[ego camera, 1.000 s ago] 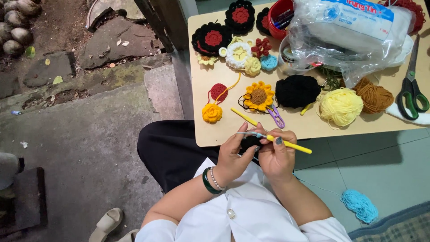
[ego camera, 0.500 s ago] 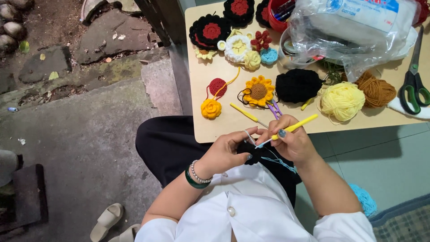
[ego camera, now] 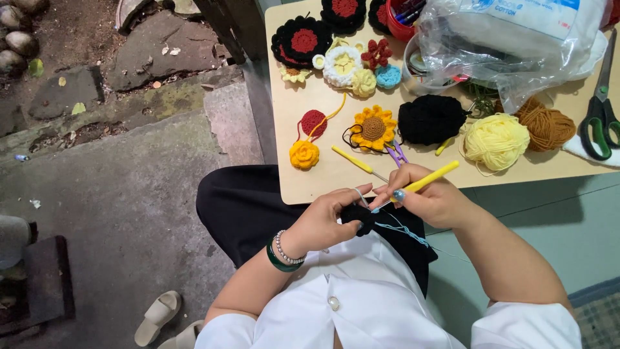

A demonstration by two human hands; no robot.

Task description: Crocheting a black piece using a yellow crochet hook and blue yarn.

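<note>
The left hand (ego camera: 329,220) pinches a small black crochet piece (ego camera: 359,216) over the lap, just below the tabletop (ego camera: 323,184) edge. The right hand (ego camera: 433,200) is closed around a yellow crochet hook (ego camera: 431,178), its tip at the piece (light blue yarn (ego camera: 403,231) trails away beneath). On the tabletop nearby lie a sunflower (ego camera: 373,128), a black yarn ball (ego camera: 431,119), a pale yellow ball (ego camera: 496,140) and green-handled scissors (ego camera: 600,113).

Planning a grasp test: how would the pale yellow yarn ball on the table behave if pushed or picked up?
The pale yellow yarn ball looks loosely wound and rounded, so probably soft, light and squashy. A push might roll it a little, though the loose strand trailing off it could drag or unwind.
</note>
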